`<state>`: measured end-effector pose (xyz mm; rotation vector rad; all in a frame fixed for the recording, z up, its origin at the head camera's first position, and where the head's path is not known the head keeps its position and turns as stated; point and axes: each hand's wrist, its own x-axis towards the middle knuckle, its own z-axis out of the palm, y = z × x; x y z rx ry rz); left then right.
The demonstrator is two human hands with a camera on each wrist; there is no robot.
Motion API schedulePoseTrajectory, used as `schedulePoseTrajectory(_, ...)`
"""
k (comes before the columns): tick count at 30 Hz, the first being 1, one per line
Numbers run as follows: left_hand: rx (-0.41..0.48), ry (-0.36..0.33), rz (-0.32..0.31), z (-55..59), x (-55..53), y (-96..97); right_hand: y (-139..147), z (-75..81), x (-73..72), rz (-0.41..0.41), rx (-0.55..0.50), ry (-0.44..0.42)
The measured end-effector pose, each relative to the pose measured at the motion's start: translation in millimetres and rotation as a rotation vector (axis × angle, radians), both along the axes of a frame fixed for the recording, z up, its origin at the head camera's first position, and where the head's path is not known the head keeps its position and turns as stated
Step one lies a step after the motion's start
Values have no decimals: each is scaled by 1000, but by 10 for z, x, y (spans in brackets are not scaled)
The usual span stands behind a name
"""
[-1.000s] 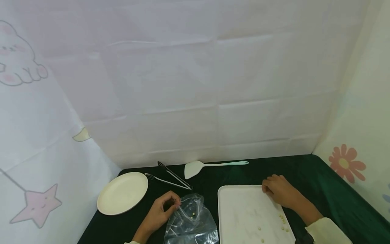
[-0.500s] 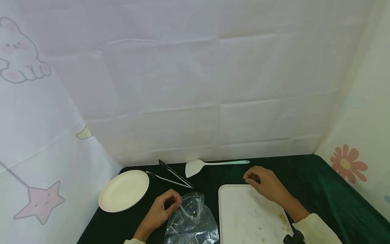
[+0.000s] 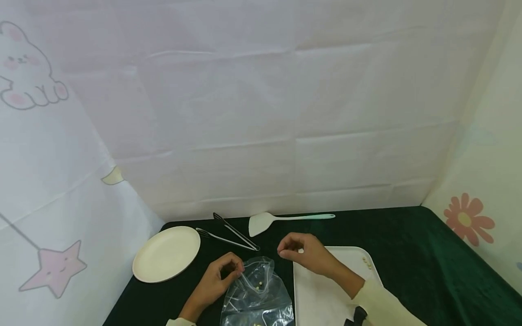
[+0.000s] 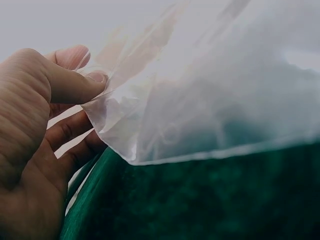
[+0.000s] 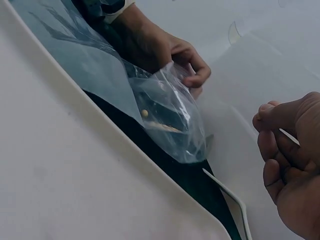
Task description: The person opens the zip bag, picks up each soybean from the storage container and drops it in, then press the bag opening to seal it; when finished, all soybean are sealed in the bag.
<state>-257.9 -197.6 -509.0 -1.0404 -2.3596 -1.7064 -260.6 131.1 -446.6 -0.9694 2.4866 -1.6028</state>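
Observation:
My left hand (image 3: 218, 278) pinches the edge of a clear plastic bag (image 3: 275, 294) between thumb and forefinger, keeping its mouth parted. A few pale yellow soybeans (image 3: 259, 284) lie inside the bag. In the left wrist view, thumb and fingers (image 4: 75, 85) grip a corner of the film. My right hand (image 3: 306, 253) is above the tray's left far corner, close to the bag mouth. In the right wrist view, its thumb and forefinger (image 5: 285, 115) pinch together on a soybean, mostly hidden by the fingertips. Several soybeans (image 3: 367, 262) lie on the white tray (image 3: 311, 299).
A cream oval plate (image 3: 167, 253) sits at the left of the green-covered table. Metal tongs (image 3: 236, 235) lie behind the bag, and a spatula (image 3: 261, 223) with a pale green handle lies along the back edge. Printed white cloth hangs behind.
My right hand has lifted off the tray's far right edge and travelled left over the tray toward the bag. The left hand keeps its hold on the bag in the same place.

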Motion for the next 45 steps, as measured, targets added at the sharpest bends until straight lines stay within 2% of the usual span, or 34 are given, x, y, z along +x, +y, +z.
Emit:
schedulePoseTrajectory(3, 1, 10, -6, 13, 1, 5, -209, -26, 12, 55, 7, 22)
schedulePoseTrajectory(7, -2, 21, -12, 18, 4, 11, -411, -65, 65, 109, 25, 4)
schedulePoseTrajectory(11, -4, 31, -6, 25, 16, 15, -474, -90, 110, 136, 37, 24)
schedulePoseTrajectory(14, 2, 38, -4, 32, 27, 12, -420, -86, 109, 112, 43, 63)
schedulePoseTrajectory(16, 4, 37, -4, 33, 32, 10, -329, -58, 97, 74, 66, 100)
schedulePoseTrajectory(19, 5, 29, -5, 24, 36, 6, -115, 8, 61, 4, 151, 204)
schedulePoseTrajectory(23, 0, 22, -8, 10, 33, 5, 279, 88, -8, -97, 339, 371)
schedulePoseTrajectory(26, -4, 26, -14, 4, 28, 9, 618, 106, -53, -158, 500, 436)
schedulePoseTrajectory(30, -3, 14, -14, 1, 15, 10, 1026, 109, -87, -174, 665, 454)
schedulePoseTrajectory(34, -3, 0, -3, 4, -9, -1, 1301, 148, -81, -165, 771, 442)
schedulePoseTrajectory(39, -7, -7, -1, 3, -8, 2, 1500, 152, -27, -149, 876, 407)
schedulePoseTrajectory(45, 0, -3, -14, -10, 15, 4, 1610, 16, -17, -142, 916, 413)
